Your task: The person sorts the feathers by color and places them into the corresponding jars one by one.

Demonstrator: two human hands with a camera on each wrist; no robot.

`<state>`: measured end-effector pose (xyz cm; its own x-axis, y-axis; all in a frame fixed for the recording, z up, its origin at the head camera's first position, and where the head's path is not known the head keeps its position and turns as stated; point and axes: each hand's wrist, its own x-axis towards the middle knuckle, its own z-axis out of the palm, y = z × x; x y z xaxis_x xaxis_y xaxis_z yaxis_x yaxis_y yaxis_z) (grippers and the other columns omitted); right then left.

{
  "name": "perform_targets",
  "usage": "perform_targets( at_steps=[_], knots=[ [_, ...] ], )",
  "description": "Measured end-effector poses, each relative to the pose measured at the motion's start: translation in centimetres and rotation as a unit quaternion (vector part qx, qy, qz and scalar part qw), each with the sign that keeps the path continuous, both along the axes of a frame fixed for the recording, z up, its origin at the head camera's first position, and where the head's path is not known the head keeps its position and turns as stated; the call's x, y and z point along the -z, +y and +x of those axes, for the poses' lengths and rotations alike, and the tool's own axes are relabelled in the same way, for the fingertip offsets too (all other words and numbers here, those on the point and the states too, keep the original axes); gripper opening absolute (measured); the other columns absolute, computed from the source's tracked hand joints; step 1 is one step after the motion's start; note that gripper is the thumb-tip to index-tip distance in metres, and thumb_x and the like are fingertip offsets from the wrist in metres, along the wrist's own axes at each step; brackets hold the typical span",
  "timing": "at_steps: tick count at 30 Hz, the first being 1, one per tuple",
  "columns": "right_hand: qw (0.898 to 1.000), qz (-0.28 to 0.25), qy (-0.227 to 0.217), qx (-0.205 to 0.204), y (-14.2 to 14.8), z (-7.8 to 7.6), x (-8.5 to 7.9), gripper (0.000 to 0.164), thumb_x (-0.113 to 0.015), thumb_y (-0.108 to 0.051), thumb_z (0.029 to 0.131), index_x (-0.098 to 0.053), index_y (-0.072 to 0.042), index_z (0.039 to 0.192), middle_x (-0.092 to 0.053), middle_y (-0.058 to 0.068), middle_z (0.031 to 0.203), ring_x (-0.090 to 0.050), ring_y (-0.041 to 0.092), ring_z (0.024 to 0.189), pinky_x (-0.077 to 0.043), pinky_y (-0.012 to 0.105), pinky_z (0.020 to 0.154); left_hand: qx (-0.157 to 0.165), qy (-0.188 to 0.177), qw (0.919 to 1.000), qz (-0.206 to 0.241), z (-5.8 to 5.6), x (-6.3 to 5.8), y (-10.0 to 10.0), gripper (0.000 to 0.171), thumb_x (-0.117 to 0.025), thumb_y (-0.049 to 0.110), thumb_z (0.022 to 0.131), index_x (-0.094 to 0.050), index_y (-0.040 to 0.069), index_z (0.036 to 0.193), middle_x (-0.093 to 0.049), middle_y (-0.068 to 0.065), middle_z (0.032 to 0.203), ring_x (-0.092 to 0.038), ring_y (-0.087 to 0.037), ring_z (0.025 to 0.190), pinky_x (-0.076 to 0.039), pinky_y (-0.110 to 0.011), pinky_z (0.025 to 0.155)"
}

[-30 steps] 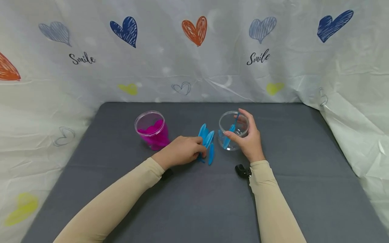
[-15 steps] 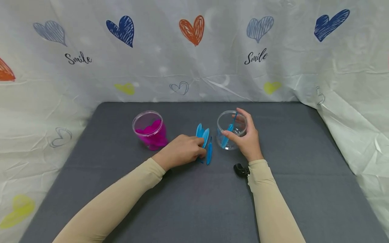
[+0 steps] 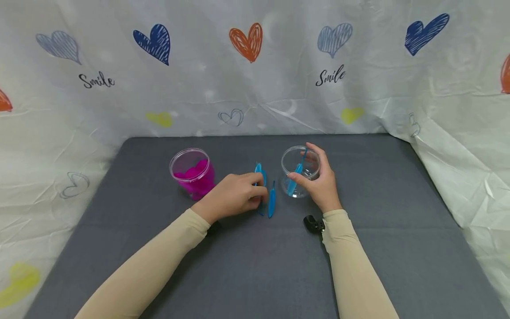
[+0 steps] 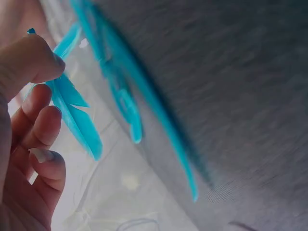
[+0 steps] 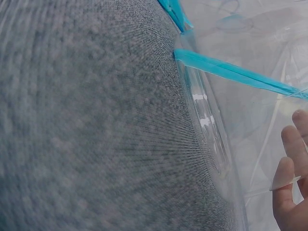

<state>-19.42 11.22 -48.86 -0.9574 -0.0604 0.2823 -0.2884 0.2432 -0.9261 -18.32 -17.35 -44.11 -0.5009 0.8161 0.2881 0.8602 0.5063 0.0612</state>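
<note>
The left hand pinches a blue feather; another feather lies just right of it. The right hand grips a clear cup. Picking up seems in hand; next calls for a light, clean lift.

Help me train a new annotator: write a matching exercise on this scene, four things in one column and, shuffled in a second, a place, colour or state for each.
Column one
1. Left hand
2. Right hand
3. Pink pieces
4. Tablecloth

Column two
A. Inside the left jar
B. Gripping the right jar
C. Plain grey
D. Pinching at least one blue feather

Right pairs
1-D: the fingers hold it beyond the thumb in the left wrist view.
2-B: thumb and fingers are around the clear wall.
3-A
4-C
</note>
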Motion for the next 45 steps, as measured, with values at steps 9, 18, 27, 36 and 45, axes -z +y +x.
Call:
perform_targets(
  at_steps=[9, 18, 27, 36, 45],
  knots=[
    [1.000, -0.010, -0.007, -0.003, -0.3, 0.1, 0.3, 0.088, -0.088, -0.039, 0.091, -0.039, -0.042, 0.163, -0.060, -0.001, 0.157, -0.053, 0.022, 0.148, -0.053, 0.054, 0.102, -0.043, -0.119, 0.9789, 0.161, -0.7, -3.6, -0.2, 0.007, -0.076, 0.014, 0.098, -0.076, 0.021, 0.099, -0.064, 0.004, 0.115, -0.065, -0.016, 0.086, -0.055, -0.029, 0.067],
    [1.000, -0.010, -0.011, -0.001, -0.4, 0.3, 0.4, 0.088, -0.089, -0.039, 0.091, -0.039, -0.043, 0.163, -0.059, 0.006, 0.157, -0.053, 0.023, 0.147, -0.053, 0.055, 0.106, -0.048, -0.191, 0.9227, 0.332, -1.8, -7.0, 1.9, 0.017, -0.079, 0.006, 0.096, -0.075, 0.022, 0.100, -0.069, 0.008, 0.117, -0.062, -0.015, 0.087, -0.054, -0.026, 0.070],
    [1.000, -0.016, -0.012, -0.007, -0.3, 0.3, 0.5, 0.090, -0.088, -0.047, 0.090, -0.038, -0.040, 0.164, -0.059, 0.004, 0.158, -0.052, 0.025, 0.148, -0.051, 0.056, 0.115, -0.060, -0.237, 0.8987, 0.364, -2.2, -7.9, 4.2, 0.012, -0.078, 0.019, 0.101, -0.074, 0.022, 0.112, -0.071, 0.008, 0.106, -0.067, -0.012, 0.088, -0.057, -0.030, 0.073],
    [1.000, -0.022, -0.019, -0.004, -0.1, -0.1, 0.2, 0.092, -0.090, -0.040, 0.090, -0.037, -0.037, 0.166, -0.057, 0.008, 0.161, -0.051, 0.028, 0.150, -0.050, 0.061, 0.115, -0.096, -0.293, 0.8909, 0.333, -2.9, -6.9, 7.1, 0.012, -0.073, 0.032, 0.105, -0.072, 0.027, 0.116, -0.074, 0.010, 0.111, -0.072, -0.010, 0.095, -0.060, -0.035, 0.080],
    [1.000, -0.004, -0.018, 0.003, 0.0, -0.3, 0.1, 0.086, -0.087, -0.046, 0.092, -0.038, -0.047, 0.162, -0.052, 0.001, 0.164, -0.051, 0.024, 0.149, -0.049, 0.060, 0.117, -0.109, -0.305, 0.8989, 0.296, -3.5, -5.7, 8.6, 0.015, -0.073, 0.033, 0.105, -0.073, 0.024, 0.117, -0.073, 0.007, 0.108, -0.066, -0.013, 0.086, -0.057, -0.038, 0.073]
  ],
)
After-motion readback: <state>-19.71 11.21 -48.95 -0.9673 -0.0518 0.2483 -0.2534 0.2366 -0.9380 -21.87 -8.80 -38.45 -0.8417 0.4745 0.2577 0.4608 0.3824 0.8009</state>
